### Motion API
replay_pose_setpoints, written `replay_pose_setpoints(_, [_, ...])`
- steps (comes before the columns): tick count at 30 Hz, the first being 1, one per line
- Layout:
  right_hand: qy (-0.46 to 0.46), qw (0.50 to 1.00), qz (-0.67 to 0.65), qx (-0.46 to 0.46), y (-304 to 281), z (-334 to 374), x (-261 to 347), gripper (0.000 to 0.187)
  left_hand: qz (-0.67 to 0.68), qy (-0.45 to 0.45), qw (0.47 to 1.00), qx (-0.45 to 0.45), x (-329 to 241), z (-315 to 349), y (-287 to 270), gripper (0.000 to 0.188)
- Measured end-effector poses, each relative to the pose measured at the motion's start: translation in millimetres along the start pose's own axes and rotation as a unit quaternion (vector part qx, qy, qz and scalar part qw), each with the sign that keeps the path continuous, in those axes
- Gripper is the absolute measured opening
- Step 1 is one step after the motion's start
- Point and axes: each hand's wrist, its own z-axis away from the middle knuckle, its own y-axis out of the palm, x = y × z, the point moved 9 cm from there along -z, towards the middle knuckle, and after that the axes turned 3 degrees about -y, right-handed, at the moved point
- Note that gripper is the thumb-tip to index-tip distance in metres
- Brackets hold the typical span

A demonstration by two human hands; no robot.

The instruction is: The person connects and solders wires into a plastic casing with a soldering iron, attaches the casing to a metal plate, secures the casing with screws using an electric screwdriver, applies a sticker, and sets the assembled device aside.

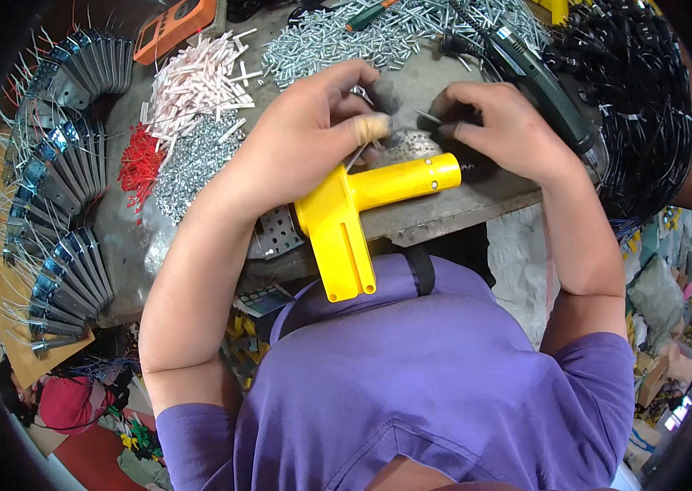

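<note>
A yellow plastic T-shaped housing (399, 182) with a round handle tube lies at the table's near edge, its slotted end jutting over my lap. Just above it is my left hand (333, 127), with a tan wrap on the thumb. Its fingers are curled together; what they hold is mostly hidden, though thin light wires show below the thumb. To the right, my right hand (497, 123) pinches a small thin piece (428, 116) between thumb and forefinger, pointing toward the left hand. Both hands' fingertips look dark. A perforated metal plate (276, 233) is partly hidden under the left forearm.
Piles of silvery screws (346, 45), white sleeves (194, 82), small metal parts (198, 164) and red pieces (139, 164) cover the table. Rows of wired metal parts (67, 172) stand left. A dark green power tool (538, 86), black cables (636, 106), a screwdriver (370, 15) and an orange meter (174, 29) lie around.
</note>
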Motion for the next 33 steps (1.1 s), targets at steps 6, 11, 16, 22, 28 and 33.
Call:
replay_pose_setpoints(6, [-0.128, 0.978, -0.039, -0.160, -34, 17, 83, 0.017, 0.045, 0.029, 0.998, -0.019, 12, 6, -11, 0.029])
replay_pose_setpoints(11, [-0.119, 0.986, 0.057, -0.101, 16, 36, 114, 0.024, 0.037, 0.015, 0.997, 0.058, 15, 1, 5, 0.030])
replay_pose_setpoints(16, [-0.143, 0.987, 0.014, -0.070, 26, 34, 121, 0.025, 0.044, -0.008, 0.997, 0.059, 18, 2, 4, 0.031])
replay_pose_setpoints(22, [-0.200, 0.976, 0.052, -0.074, 34, 32, 133, 0.025, -0.107, 0.063, 0.985, 0.115, 3, 5, 18, 0.028])
replay_pose_setpoints(28, [-0.193, 0.952, 0.135, -0.196, 5, 37, 119, 0.028, -0.252, 0.167, 0.953, 0.019, -8, 6, 8, 0.033])
replay_pose_setpoints(33, [0.118, 0.914, 0.332, -0.204, -80, 72, -49, 0.045, -0.345, 0.170, 0.916, -0.117, -36, 29, -2, 0.033])
